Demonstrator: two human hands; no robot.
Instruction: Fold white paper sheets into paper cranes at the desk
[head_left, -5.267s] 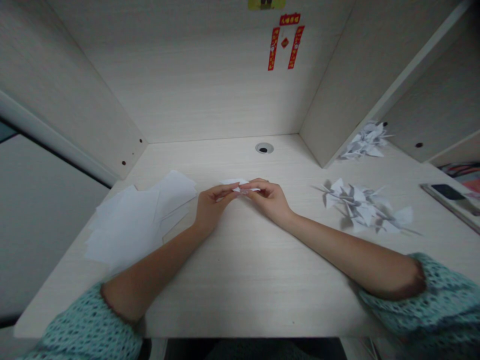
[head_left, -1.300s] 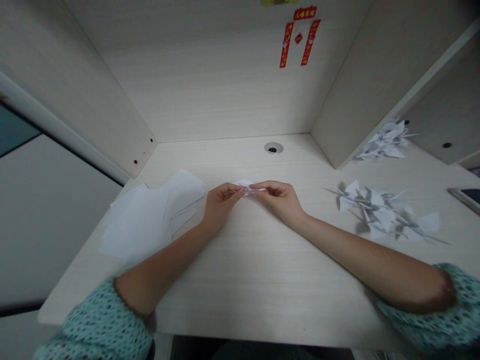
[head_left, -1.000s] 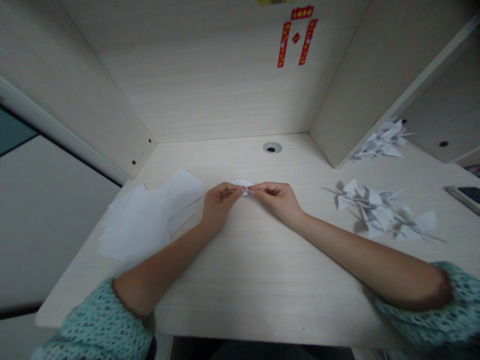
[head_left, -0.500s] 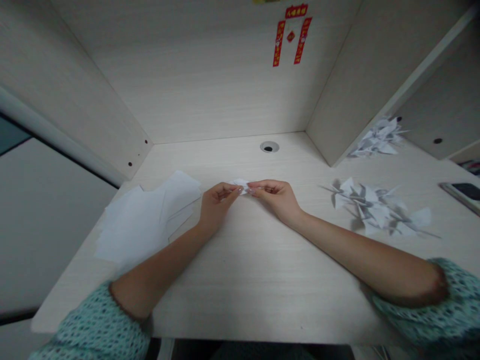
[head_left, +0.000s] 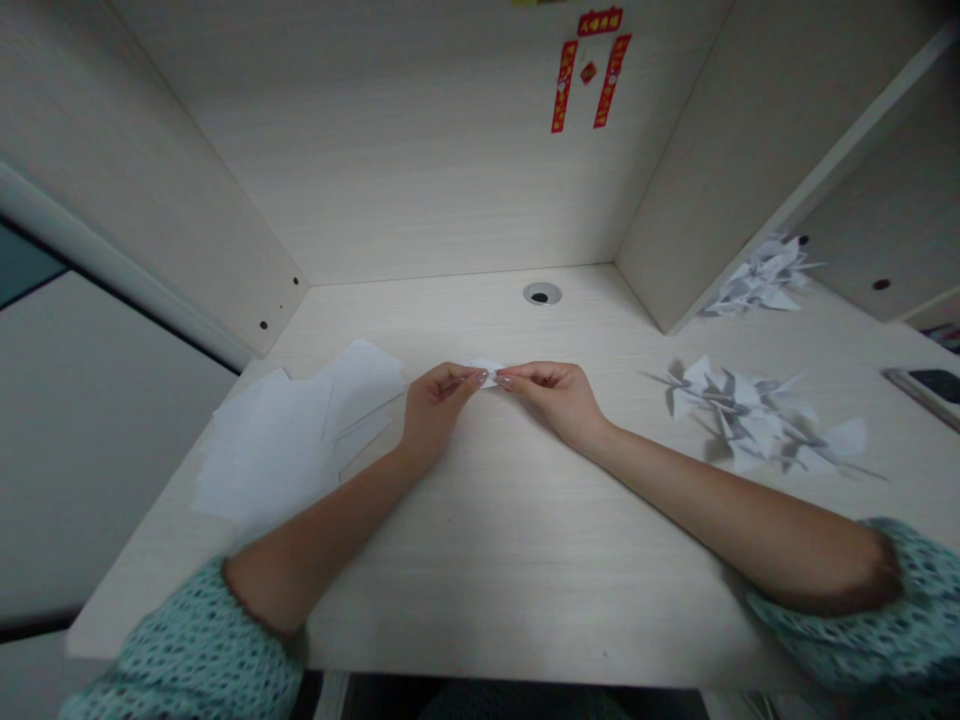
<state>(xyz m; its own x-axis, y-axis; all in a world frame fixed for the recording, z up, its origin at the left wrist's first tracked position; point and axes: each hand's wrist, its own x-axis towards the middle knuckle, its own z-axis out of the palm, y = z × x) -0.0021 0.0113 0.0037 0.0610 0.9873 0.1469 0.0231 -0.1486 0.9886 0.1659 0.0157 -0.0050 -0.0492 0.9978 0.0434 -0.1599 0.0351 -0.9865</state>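
Observation:
Between my two hands is a small folded piece of white paper (head_left: 490, 366), mostly covered by my fingers. My left hand (head_left: 441, 398) pinches its left side with thumb and fingertips. From the other side, my right hand (head_left: 553, 393) pinches it the same way, and the thumbs almost meet. The exact shape of the fold is hidden. Loose white paper sheets (head_left: 274, 440) lie spread and overlapping beside my left forearm. To the right of my right hand lies a cluster of folded paper cranes (head_left: 750, 410).
More folded paper pieces (head_left: 769, 275) lie behind the upright partition (head_left: 675, 200) at the right. A phone (head_left: 926, 392) rests at the right edge. A round cable hole (head_left: 542, 293) sits near the back panel, which bears red stickers (head_left: 589, 72).
My thumbs and fingertips have shifted very slightly on the folded paper, covering a little more of it. The whole view has moved a touch; the other objects stay in place.

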